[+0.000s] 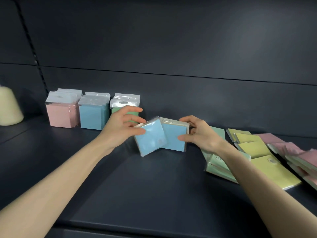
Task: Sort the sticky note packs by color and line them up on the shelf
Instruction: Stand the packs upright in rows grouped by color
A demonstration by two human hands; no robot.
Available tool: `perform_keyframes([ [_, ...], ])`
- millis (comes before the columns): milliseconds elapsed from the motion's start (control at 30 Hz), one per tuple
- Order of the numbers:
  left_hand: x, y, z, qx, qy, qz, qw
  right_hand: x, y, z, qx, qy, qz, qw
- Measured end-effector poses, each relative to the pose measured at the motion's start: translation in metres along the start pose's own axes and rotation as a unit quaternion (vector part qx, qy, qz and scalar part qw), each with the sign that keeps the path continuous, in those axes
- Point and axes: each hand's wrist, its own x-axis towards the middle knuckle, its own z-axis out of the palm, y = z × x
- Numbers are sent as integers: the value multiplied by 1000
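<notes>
Left hand (122, 128) pinches a tilted blue pack (150, 141); right hand (201, 133) grips an upright blue stack (175, 138) touching it on the shelf (154, 186), right of the pink row (62, 115), blue row (93, 115) and green row (126, 102).

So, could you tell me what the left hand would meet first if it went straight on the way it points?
Most likely the blue stack held by the right hand: the left hand, gripping a tilted blue pack, points rightward at it. Depth is unclear.

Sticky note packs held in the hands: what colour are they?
Light blue, both the tilted pack and the stack beside it; head view.
</notes>
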Motion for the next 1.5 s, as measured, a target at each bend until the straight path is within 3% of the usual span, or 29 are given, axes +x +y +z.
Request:
perform_keyframes([
  [433, 19, 2, 49, 101, -33, 154, 982, -5, -2, 9, -38, -44, -25, 998],
  [533, 17, -8, 52, 141, -5, 144, 979, -4, -1, 10, -47, -40, -24, 998],
  [633, 16, -16, 45, 200, 5, 71, 977, -3, -1, 9, -28, -45, -21, 998],
  [767, 14, -25, 41, 175, -92, -31, 980, -3, 0, 10, -23, -35, -16, 999],
  [1000, 17, -22, 31, 113, -91, -16, 989, -1, 2, 9, -36, -15, -9, 999],
  [1167, 19, -13, 21, 27, -55, 42, 997, 0, 2, 9, -49, -16, 0, 999],
  [1300, 19, -12, 21, 110, -22, 124, 986, -1, 2, 9, -56, -14, 1, 998],
  [1500, 13, -17, 42, 81, -31, 149, 985, -2, 1, 10, -54, -20, -2, 998],
])
